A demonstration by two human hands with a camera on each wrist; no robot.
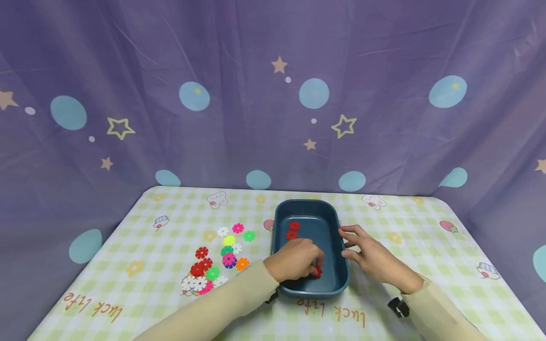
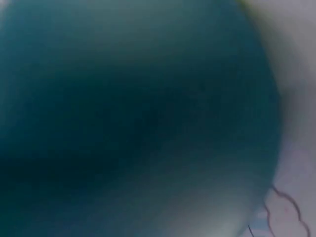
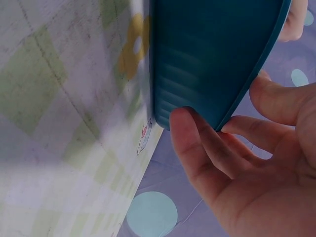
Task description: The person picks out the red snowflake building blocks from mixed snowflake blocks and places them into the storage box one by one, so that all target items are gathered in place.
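A dark teal rectangular tray (image 1: 328,237) stands on the table. My left hand (image 1: 296,259) reaches over its left side, and its fingertips pinch a red flower-shaped plastic disc (image 1: 317,272) low inside the tray's near part. Two more red discs (image 1: 294,226) lie inside toward the far left. Along the tray's right side, my right hand (image 1: 375,258) touches the rim with extended fingers and thumb. The right wrist view shows these fingers (image 3: 185,133) against the ribbed outer wall (image 3: 197,59). In the left wrist view, the blurred tray wall (image 2: 148,123) fills most of the picture.
Left of the tray lies a loose spread of flower-shaped discs: red (image 1: 202,253), white (image 1: 222,231), orange (image 1: 242,264), green (image 1: 212,273), pink and yellow ones, some overlapping. A checked cloth (image 1: 141,293) covers the table, and a purple curtain (image 1: 239,142) hangs behind it.
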